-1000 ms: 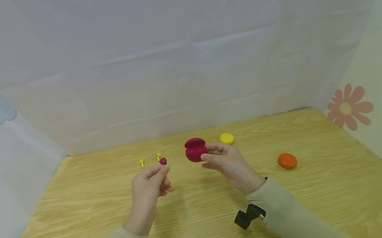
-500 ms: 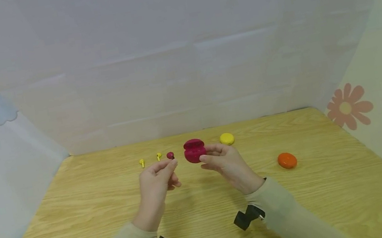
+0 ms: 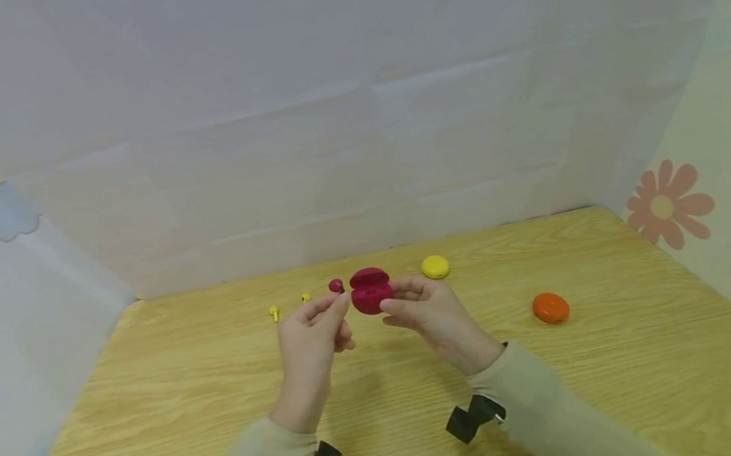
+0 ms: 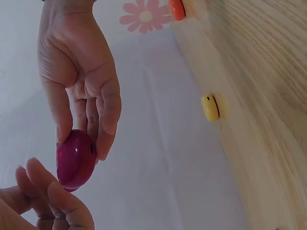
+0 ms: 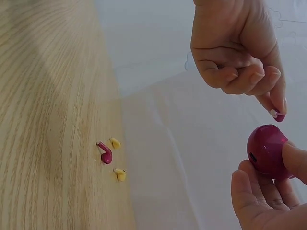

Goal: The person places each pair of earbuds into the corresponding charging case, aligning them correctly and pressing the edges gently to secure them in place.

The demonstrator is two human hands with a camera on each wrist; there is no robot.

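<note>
My right hand [image 3: 435, 321] holds a magenta earbud case [image 3: 369, 304] above the table, thumb in front and fingers behind, with its lid raised. Just left of the case, my left hand [image 3: 313, 346] pinches a magenta earbud [image 3: 336, 286] by its stem between thumb and forefinger. In the right wrist view this earbud's tip shows close above the case, a small gap apart. The left wrist view has the rounded outside of the case [image 4: 76, 160] in the right hand's fingers; the earbud is hidden there. A second magenta earbud [image 5: 105, 154] lies on the table.
Two yellow earbuds lie at the back left, one yellow earbud [image 3: 274, 313] left of the other yellow earbud [image 3: 306, 297]. A shut yellow case [image 3: 435, 266] is behind the right hand, and an orange case [image 3: 551, 307] sits farther right. Cloth walls surround the wooden table [image 3: 152, 425].
My left hand has moved right and away from me with the magenta earbud, bringing it close beside the case. The right hand and case have barely shifted.
</note>
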